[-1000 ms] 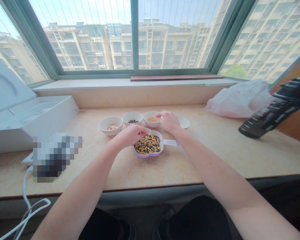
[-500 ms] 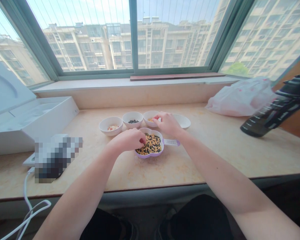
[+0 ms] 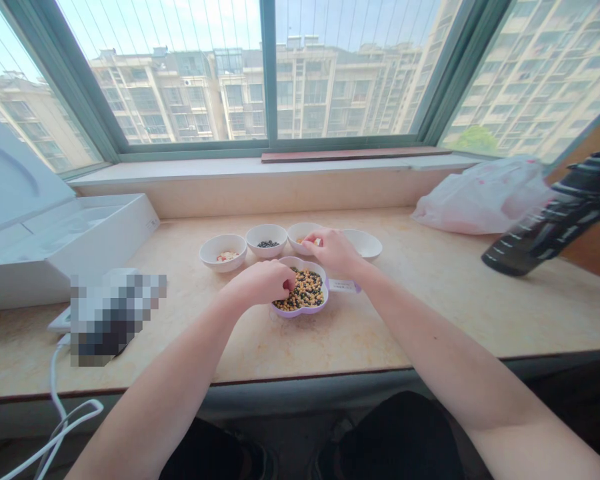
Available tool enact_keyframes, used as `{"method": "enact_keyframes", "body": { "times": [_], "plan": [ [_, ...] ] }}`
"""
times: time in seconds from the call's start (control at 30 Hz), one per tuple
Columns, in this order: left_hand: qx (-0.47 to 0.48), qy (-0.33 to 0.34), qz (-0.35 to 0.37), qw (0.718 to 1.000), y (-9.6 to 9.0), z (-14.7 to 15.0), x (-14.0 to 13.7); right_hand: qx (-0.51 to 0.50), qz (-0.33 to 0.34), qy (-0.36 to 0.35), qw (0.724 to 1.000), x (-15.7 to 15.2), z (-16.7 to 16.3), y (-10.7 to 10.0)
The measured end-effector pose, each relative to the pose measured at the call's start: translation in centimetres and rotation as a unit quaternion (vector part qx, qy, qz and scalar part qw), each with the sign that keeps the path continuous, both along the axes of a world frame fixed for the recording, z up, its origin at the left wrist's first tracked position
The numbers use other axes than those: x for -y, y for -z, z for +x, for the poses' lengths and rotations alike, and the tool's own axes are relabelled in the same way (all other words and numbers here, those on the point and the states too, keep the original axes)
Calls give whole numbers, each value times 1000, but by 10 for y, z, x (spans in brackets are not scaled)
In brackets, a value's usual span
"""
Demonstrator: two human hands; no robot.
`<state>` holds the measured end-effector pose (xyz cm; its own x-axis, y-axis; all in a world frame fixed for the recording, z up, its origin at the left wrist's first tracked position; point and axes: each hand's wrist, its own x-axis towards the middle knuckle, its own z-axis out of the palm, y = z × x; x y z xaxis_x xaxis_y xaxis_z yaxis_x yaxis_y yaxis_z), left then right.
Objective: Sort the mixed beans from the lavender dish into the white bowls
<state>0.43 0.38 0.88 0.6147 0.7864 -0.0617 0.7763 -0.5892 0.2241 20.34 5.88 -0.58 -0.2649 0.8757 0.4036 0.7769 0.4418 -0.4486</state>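
At the middle of the surface (image 3: 430, 307), a purple-rimmed dish (image 3: 304, 311) holds mixed beans (image 3: 307, 290), yellow and dark; its handle (image 3: 343, 286), bearing a printed label, points right. The left hand (image 3: 261, 283) covers the dish's left part, its fingers curled down at the beans; how far they are parted, and whether they grip a bean, cannot be told. Behind the dish stands a row of white vessels: a left bowl (image 3: 223, 267) with pale and reddish pieces, a middle bowl (image 3: 253, 246) with black beans, a third bowl (image 3: 297, 231) with yellow contents, and a fourth vessel (image 3: 369, 244). The right hand (image 3: 337, 252) screens parts of the last two; its fingers are bent close together over the third bowl, any hold being too small to tell. Far left, an open white box (image 3: 107, 227) lies behind a pixelated object (image 3: 113, 317) and a white cable (image 3: 55, 393). At right, a plastic bag (image 3: 480, 197) lies beside a tilted-looking dark bottle (image 3: 535, 233), both well apart from the hands.
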Motion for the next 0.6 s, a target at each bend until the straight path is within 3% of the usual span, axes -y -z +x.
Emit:
{"method": "enact_keyframes", "body": {
  "times": [0.33,0.47,0.6],
  "plan": [
    [37,2,31,999,13,5,-3,-11,2,-9,1000,0,-1,2],
    [62,16,59,996,12,4,-1,-13,9,-12,1000,1,-1,1],
    [99,-13,62,993,7,0,-3,-19,6,-14,1000,2,-1,0]
  ]
}}
